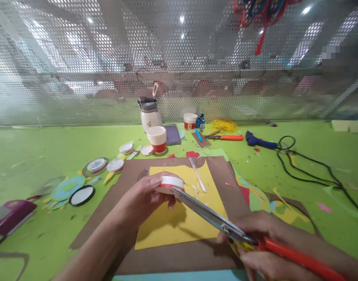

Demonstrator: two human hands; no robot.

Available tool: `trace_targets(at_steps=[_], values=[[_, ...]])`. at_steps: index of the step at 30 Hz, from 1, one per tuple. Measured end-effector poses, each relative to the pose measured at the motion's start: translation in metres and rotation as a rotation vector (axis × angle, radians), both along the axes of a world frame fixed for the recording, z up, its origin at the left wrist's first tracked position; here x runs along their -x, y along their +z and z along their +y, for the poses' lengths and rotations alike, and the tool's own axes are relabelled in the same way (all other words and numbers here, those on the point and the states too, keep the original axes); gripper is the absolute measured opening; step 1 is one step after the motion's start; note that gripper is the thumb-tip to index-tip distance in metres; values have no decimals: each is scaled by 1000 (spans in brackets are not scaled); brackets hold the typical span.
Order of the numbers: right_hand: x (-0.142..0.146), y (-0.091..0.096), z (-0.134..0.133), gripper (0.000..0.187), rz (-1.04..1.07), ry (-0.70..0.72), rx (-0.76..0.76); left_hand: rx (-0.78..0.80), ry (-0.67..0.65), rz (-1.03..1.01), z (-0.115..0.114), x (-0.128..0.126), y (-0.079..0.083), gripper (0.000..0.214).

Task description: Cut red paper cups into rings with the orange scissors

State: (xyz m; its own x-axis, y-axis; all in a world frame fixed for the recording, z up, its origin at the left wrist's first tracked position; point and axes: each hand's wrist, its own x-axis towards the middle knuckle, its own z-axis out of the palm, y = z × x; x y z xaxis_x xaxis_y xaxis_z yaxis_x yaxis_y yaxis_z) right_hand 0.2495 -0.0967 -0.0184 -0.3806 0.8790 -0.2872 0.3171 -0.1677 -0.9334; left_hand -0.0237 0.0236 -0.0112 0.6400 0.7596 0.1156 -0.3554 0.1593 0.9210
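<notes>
My left hand [145,197] pinches a short red-and-white section of a paper cup [172,182], held above a yellow sheet of paper [158,240]. In my right hand [265,230] are long-bladed scissors [202,210] with a red handle. Their blade tips meet the lower edge of the cup section; I cannot tell if they touch it. The yellow sheet lies on brown cardboard [155,259]. A white pen-like stick [197,174] rests on the sheet beside small white scraps.
Behind stand a red-and-white paper cup [156,136], a white bottle [150,117] and a small tub [190,121]. A blue glue gun [259,140] trails its black cord at right. Round paper pieces [83,195] and a purple tool [13,218] lie left. A perforated panel [108,93] rises behind.
</notes>
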Motion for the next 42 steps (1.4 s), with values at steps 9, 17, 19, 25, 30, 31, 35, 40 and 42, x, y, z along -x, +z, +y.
trace_targets(at_steps=[9, 17, 19, 25, 30, 31, 35, 40, 42], values=[[2, -27, 7, 35, 64, 43, 132, 211, -83, -34, -1, -1, -3, 37], [0, -4, 10, 30, -62, 90, -145, 211, -89, -31, -3, -2, -3, 34], [1, -2, 14, 29, -92, 95, -151, 211, -93, -35, -4, -2, -3, 34], [0, 6, 17, 36, -95, 173, -133, 230, -102, -43, -4, -2, -5, 37], [-1, 18, 16, 39, -82, 155, -95, 249, -113, -35, -5, -3, -3, 36], [0, 21, 16, 38, -69, 164, -82, 250, -113, -34, -5, -3, -3, 36], [6, 27, 13, 35, -49, 161, -68, 233, -96, -26, -5, -2, -4, 36], [4, 21, 4, 33, -113, 44, -113, 233, -93, -14, -6, -3, -3, 36], [3, 17, 3, 38, -107, 50, -107, 239, -87, -12, -6, -4, -2, 36]])
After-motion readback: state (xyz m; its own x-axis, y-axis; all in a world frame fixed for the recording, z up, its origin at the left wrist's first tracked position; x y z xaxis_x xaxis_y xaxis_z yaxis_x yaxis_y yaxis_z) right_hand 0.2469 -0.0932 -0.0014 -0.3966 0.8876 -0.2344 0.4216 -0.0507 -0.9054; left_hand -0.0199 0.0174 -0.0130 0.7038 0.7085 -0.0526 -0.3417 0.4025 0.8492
